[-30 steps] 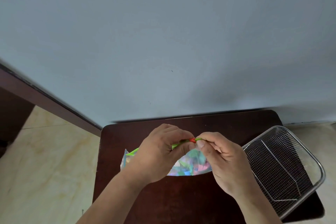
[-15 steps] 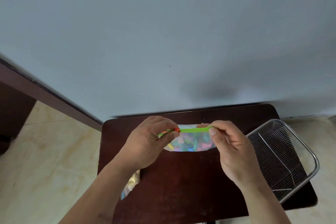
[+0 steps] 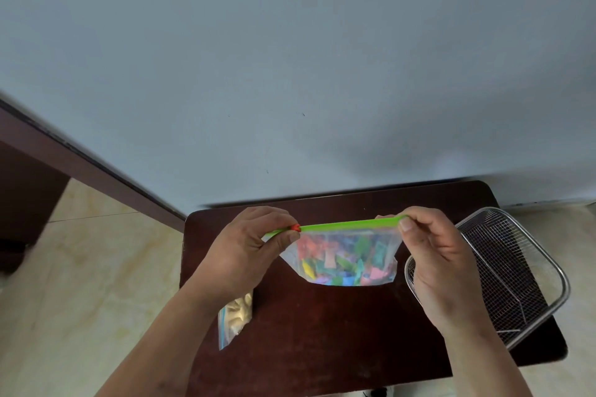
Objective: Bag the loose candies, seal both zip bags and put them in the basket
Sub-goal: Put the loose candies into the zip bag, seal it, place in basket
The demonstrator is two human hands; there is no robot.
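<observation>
Holding the candy bag [image 3: 346, 259] by its zip, both hands [image 3: 258, 246] [image 3: 433, 255] near-finish sealing; second bag [image 3: 234, 316] lies on surface [image 3: 322, 332], basket [image 3: 529, 271] empty.

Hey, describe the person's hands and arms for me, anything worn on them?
Both are bare: the left hand and right hand show no gloves, rings or watch, and both forearms are uncovered with no sleeves in view. Fingernails are short and unpainted.

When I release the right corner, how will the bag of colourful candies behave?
The candy bag probably flops, since it sags below the green zip strip stretched between both hands. The candies sit low, so it likely swings toward the left hand.
</observation>
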